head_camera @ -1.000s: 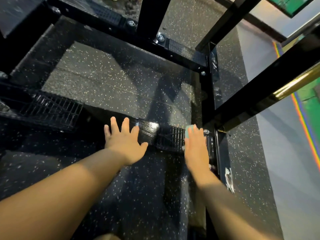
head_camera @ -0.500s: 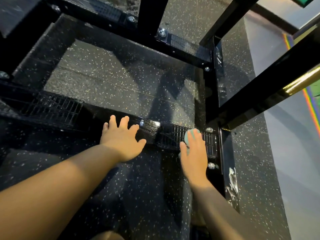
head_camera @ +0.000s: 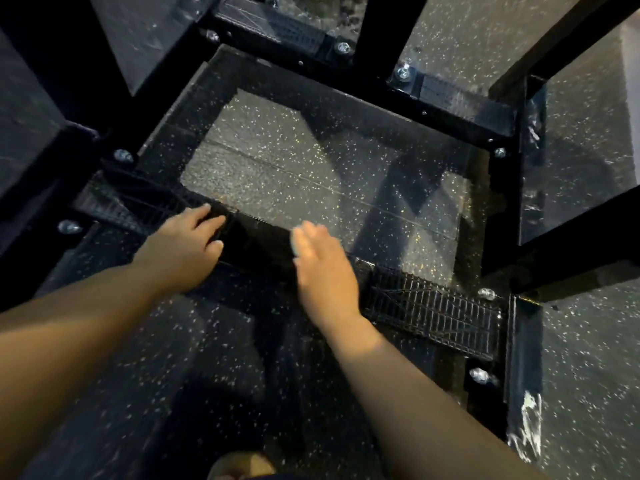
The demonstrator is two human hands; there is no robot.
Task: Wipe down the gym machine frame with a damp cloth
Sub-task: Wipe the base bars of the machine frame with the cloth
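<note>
Black frame bar (head_camera: 259,245) | L hand (head_camera: 187,245) rests spread on it | R hand (head_camera: 325,268) flat, fingers straight, pressing pale cloth (head_camera: 296,242) on bar

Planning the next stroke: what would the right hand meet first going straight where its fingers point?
Off the near bar, the right hand would likely meet speckled floor; the far crossbar lies beyond, depth unclear.

The speckled rubber floor (head_camera: 311,174) carries the black steel frame (head_camera: 450,109), whose base bars enclose a rectangle of floor beyond the right fingers (head_camera: 311,237). The near bar (head_camera: 259,240) lies flat on the floor beneath the right fingers and the left fingers (head_camera: 204,218). A ribbed tread plate (head_camera: 433,313) sits on this bar, to the right of the right fingers.
</note>
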